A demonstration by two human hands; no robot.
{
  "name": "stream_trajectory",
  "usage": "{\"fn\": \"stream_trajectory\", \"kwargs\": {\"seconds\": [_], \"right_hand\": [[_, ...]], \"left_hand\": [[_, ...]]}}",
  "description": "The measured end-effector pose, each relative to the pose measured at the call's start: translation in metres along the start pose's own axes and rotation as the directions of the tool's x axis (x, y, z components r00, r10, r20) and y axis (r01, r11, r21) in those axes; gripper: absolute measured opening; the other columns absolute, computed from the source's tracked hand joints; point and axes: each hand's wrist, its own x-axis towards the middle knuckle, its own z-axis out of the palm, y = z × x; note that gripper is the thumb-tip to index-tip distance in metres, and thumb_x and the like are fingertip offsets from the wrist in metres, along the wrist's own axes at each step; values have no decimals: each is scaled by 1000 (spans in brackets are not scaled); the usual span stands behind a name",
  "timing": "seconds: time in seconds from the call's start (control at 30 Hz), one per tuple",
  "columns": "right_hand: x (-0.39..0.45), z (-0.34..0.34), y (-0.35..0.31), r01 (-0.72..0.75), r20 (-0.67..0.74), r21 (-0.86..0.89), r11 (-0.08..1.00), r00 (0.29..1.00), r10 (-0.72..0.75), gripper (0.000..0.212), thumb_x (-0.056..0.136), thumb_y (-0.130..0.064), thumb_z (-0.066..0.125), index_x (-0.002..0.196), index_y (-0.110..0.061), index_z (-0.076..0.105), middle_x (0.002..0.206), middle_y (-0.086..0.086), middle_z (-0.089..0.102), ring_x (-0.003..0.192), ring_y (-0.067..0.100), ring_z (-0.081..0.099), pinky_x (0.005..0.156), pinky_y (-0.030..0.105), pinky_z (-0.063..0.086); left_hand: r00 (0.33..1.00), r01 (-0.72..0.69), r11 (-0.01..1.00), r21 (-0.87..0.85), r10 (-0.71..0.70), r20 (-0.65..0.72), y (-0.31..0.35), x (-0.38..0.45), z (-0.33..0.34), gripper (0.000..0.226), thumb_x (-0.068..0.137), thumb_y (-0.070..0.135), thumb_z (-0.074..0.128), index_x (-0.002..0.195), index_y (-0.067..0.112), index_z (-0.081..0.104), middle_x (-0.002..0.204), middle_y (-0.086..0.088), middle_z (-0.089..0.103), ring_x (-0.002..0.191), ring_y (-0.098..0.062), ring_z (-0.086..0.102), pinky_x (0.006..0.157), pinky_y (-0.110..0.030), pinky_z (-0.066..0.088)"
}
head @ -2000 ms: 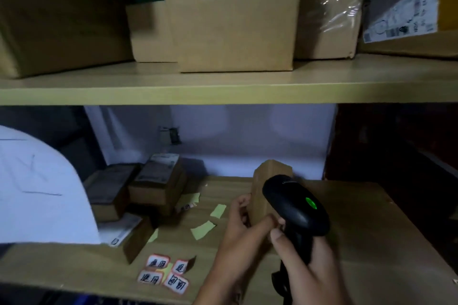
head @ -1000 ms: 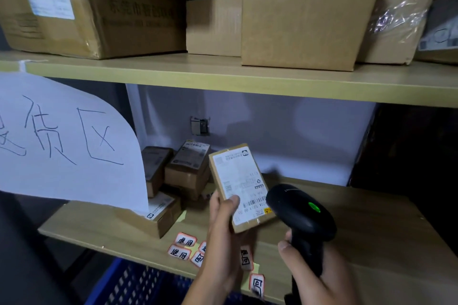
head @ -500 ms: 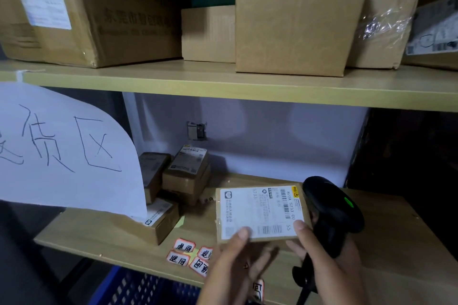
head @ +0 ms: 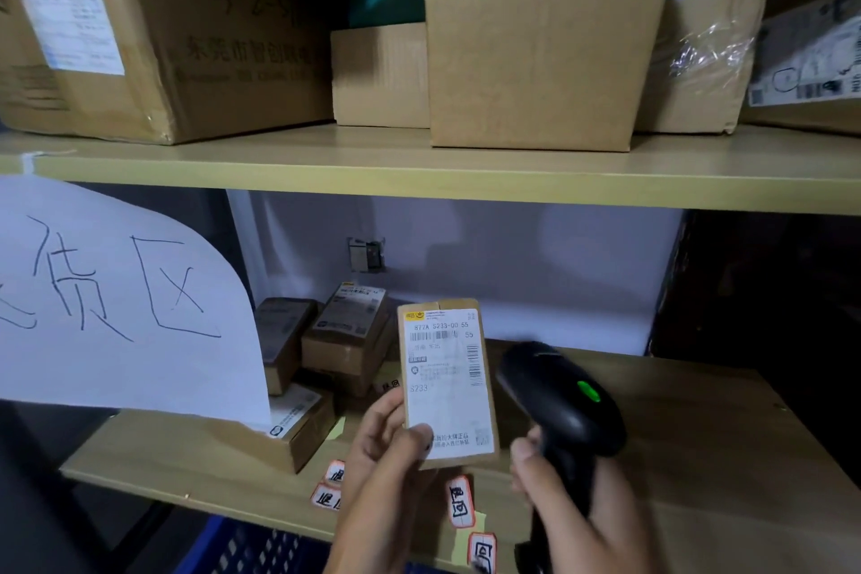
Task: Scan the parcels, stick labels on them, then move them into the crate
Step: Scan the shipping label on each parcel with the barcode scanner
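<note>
left hand (head: 386, 457) raised, fingers pinching, right hand (head: 563, 494) gripping
</note>
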Motion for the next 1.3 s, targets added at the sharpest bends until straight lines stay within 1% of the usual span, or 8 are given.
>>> {"fn": "stream_trajectory", "kwargs": {"seconds": [0.13, 0.47, 0.67, 0.77, 0.9, 1.0, 1.17, 1.3], "right_hand": [[-13, 8, 3, 10, 73, -31, 999, 997, -8, 15, 75, -4, 85, 78, -15, 76, 67, 1, 75, 60, 6, 69, 53, 6, 44], [-18, 10, -5, 25, 75, -96, 995, 997, -18, 18, 75, -5, 85, 72, -19, 75, 60, -1, 72, 50, 2, 64, 52, 9, 44], [-15, 10, -6, 14, 95, -95, 995, 996, -5, 27, 73, 2, 85, 71, -23, 74, 61, -6, 74, 55, -8, 65, 55, 1, 42], [-6, 5, 0, 1, -15, -40, 999, 1000, -1, 33, 78, -2, 83, 96, -28, 72, 81, -8, 77, 72, 0, 69, 64, 12, 47], [40, -12, 16, -215, -73, -100, 972, 975, 208, 43, 90, -19, 69, 121, -43, 51, 101, -1, 67, 76, 33, 66, 63, 36, 47], [72, -25, 29, -254, -54, -235, 938, 967, 248, 40, 93, -21, 64, 129, -29, 48, 97, 8, 60, 81, 34, 62, 70, 41, 44], [88, -36, 29, -302, 27, -308, 902, 945, 326, 26, 96, -25, 60, 121, -19, 53, 97, 8, 59, 85, 23, 58, 69, 38, 39], [74, -38, 29, -220, 154, -388, 895, 942, 298, 5, 90, -23, 64, 94, -25, 62, 83, 8, 61, 76, 23, 60, 68, 36, 38]], "left_hand": [[1000, -18, 1000, 11, 18, 6, -5, 2, 6, 60, 67, 2, 67, 127, 7, 66, 126, -20, 73, 88, -23, 79, 63, -28, 62], [998, -12, 999, 41, 14, -54, -6, 6, 12, 63, 65, 3, 68, 128, 11, 67, 122, -12, 76, 90, -24, 79, 65, -30, 62], [994, 8, 1000, 9, -7, -109, -2, 4, 15, 58, 67, 2, 69, 124, 14, 69, 122, -14, 76, 88, -24, 79, 65, -32, 61], [990, 0, 999, 37, 5, -139, -2, 3, 10, 45, 85, -9, 69, 123, 15, 68, 121, -13, 77, 92, -24, 80, 79, -38, 58], [980, 15, 999, 31, -9, -201, 0, 2, 1, 36, 95, -7, 59, 124, 13, 68, 118, -13, 79, 97, -26, 79, 82, -38, 59], [971, 12, 999, 35, -3, -239, 1, 2, -2, 32, 97, -3, 60, 123, 13, 68, 117, -11, 80, 105, -29, 77, 78, -34, 58], [975, 30, 998, 57, -17, -222, -4, 2, -4, 29, 98, -1, 59, 122, 10, 69, 112, -10, 81, 94, -20, 80, 69, -26, 64], [982, 44, 996, 78, -28, -188, -5, 2, -5, 29, 99, 4, 58, 126, 9, 68, 118, -14, 79, 97, -19, 79, 84, -35, 61]]}}
